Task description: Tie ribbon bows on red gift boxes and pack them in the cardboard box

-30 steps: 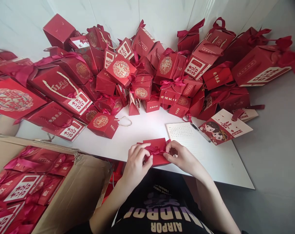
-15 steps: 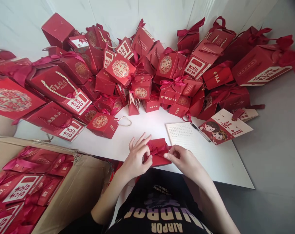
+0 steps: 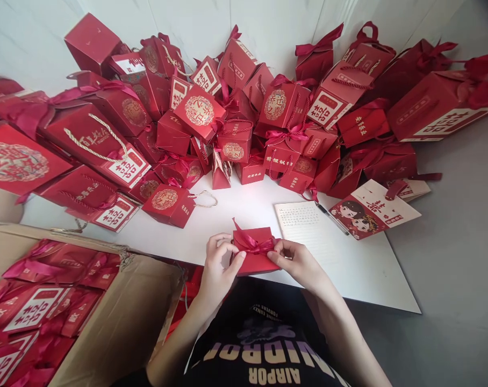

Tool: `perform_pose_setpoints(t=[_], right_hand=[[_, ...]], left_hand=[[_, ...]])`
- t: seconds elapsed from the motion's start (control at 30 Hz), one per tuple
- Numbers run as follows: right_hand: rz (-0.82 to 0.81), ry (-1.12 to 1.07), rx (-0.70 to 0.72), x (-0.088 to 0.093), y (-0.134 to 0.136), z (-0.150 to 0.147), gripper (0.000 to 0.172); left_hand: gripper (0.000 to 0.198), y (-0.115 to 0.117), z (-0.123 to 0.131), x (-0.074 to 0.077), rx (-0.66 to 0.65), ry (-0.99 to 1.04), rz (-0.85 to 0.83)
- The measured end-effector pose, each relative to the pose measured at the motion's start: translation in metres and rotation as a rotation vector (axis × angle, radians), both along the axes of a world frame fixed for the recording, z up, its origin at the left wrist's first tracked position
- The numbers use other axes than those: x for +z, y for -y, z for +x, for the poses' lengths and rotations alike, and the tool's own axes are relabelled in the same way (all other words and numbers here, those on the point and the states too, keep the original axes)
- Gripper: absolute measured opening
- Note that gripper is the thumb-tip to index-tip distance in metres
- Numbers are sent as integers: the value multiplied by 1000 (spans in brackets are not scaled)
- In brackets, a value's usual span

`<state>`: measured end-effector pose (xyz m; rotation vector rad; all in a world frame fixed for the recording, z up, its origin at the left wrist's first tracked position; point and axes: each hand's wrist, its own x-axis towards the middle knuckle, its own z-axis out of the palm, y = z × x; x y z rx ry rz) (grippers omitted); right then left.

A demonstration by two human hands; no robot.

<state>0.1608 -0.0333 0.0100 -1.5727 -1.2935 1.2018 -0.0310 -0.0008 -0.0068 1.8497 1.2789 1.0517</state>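
Observation:
A small red gift box (image 3: pixel 257 264) sits at the table's near edge, between my two hands. A dark red ribbon (image 3: pixel 257 245) lies across its top, gathered into a bow, with one tail sticking up at the back left. My left hand (image 3: pixel 220 263) is closed at the left of the bow, thumb and forefinger pinching the ribbon. On the other side my right hand (image 3: pixel 294 258) pinches the ribbon's right loop between thumb and fingers. Parts of the box's sides are hidden behind my fingers.
Many red gift boxes (image 3: pixel 199 114) are heaped along the back of the white table (image 3: pixel 236 207). A lined notebook (image 3: pixel 298 220), a pen (image 3: pixel 331 219) and a printed card bag (image 3: pixel 375 209) lie on the right. At lower left stands a cardboard carton (image 3: pixel 119 301) of ribboned boxes.
My left hand has moved slightly left and down, its spread fingers now curled in. The bow shows more fully, and a ribbon tail now stands up. My right hand stays at the ribbon.

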Motion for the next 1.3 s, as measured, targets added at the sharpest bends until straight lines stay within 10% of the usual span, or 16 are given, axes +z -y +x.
perform_pose_setpoints(t=[0.27, 0.63, 1.3], right_hand=[[-114, -419, 129, 2, -5, 7, 36], [-273, -663, 57, -15, -9, 17, 31], [-186, -502, -95, -20, -13, 19, 45]], left_hand=[[25, -10, -3, 4, -113, 283, -393], [29, -17, -8, -5, -156, 315, -485], [29, -63, -2, -5, -438, 422, -581]])
